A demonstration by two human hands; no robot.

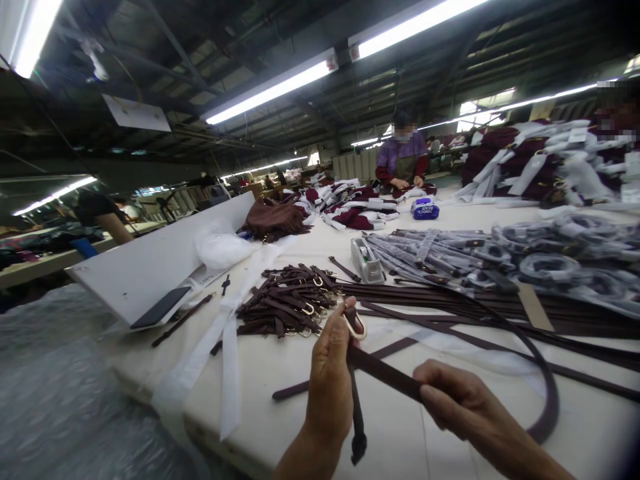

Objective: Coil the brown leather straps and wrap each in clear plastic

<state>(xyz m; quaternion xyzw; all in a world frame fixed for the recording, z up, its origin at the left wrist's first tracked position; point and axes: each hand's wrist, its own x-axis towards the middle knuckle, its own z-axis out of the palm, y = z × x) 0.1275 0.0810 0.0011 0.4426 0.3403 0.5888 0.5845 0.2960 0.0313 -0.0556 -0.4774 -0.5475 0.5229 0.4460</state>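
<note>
My left hand (330, 373) pinches a short dark brown leather tab with a gold metal ring (355, 327) at its top; the tab's loose end hangs down below the hand. My right hand (453, 393) grips a long dark brown strap (385, 372) that runs from the ring end across to the right and loops back (550, 393) over the white table (280, 363). Just beyond my left hand lies a pile of short brown tabs with gold rings (287, 303).
Long brown straps (450, 300) stretch across the table to the right. Plastic-wrapped straps (500, 257), a tape dispenser (367, 261), a phone (160, 307) on a white board, white paper strips (230, 353) and maroon bags (360, 207) lie about. A person (404, 157) works at the far end.
</note>
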